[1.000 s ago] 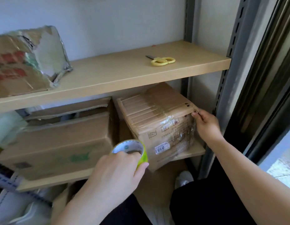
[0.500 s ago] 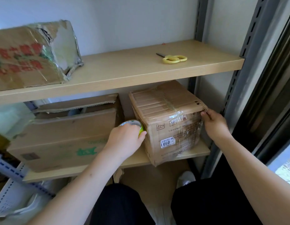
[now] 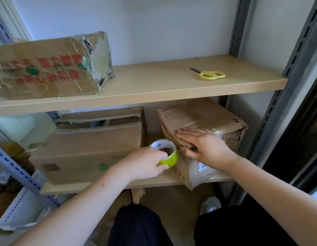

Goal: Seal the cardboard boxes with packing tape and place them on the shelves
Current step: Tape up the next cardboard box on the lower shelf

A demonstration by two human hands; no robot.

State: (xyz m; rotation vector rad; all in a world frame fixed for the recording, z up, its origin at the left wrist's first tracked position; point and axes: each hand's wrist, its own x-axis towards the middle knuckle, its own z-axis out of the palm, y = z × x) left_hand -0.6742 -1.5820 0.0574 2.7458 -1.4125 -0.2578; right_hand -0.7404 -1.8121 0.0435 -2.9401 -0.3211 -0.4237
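On the lower shelf [image 3: 108, 185], at its right end, sits the small taped box [image 3: 207, 121], turned at an angle with one corner overhanging the shelf's front edge.

Head view, the only one supplied. The right hand [image 3: 205, 146] lies flat on the box's near top edge, fingers straight and together, pointing left, thumb hooked down over the front face; it presses rather than grasps. The left hand [image 3: 145, 164] curls round the green tape roll [image 3: 165, 153], thumb and fingers pinching its rim. The roll stands just beside the box's left front corner, touching or nearly so; whether a strip already bridges roll and box cannot be told.

Governing relation: the box lies immediately right of the roll, and its long axis runs back and to the right from that corner. In my judgement, any strip pulled from here must travel rightward across the front face or up over the top, with the right hand nearer to smooth it down.

Also noted: an open-flapped carton [image 3: 93, 150] to the left on the same shelf, a crumpled printed box [image 3: 47, 68] and yellow scissors [image 3: 210, 74] on the upper shelf [image 3: 154, 89], well apart.
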